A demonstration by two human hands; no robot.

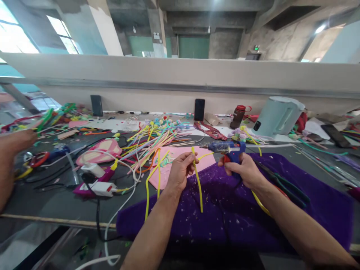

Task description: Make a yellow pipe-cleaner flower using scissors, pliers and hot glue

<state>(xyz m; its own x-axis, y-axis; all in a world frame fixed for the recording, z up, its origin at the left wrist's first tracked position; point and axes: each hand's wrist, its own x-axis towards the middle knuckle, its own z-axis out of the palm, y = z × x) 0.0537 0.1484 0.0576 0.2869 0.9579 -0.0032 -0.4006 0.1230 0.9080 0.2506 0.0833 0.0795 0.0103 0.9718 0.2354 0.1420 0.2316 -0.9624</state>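
Note:
My left hand (180,170) pinches a yellow pipe cleaner (200,189) near its upper end, and the rest hangs down over the purple cloth (225,221). In my right hand (247,170) is a blue glue gun (234,147), its nozzle pointing left, close above and right of the pipe cleaner's top. More yellow pipe cleaners (147,195) lie left of my left hand. Beneath and behind my hands is a pink sheet (208,160) with small green pieces on it. Fingers of my right hand wrap round the glue gun's handle.
A pile of coloured pipe cleaners (157,135) lies behind the pink sheet. Pliers (289,185) rest at right on the cloth. A power strip (81,189) with white cables is at left. A kettle (278,116) and a bottle (237,117) stand behind. Another person's arm (14,150) reaches in left.

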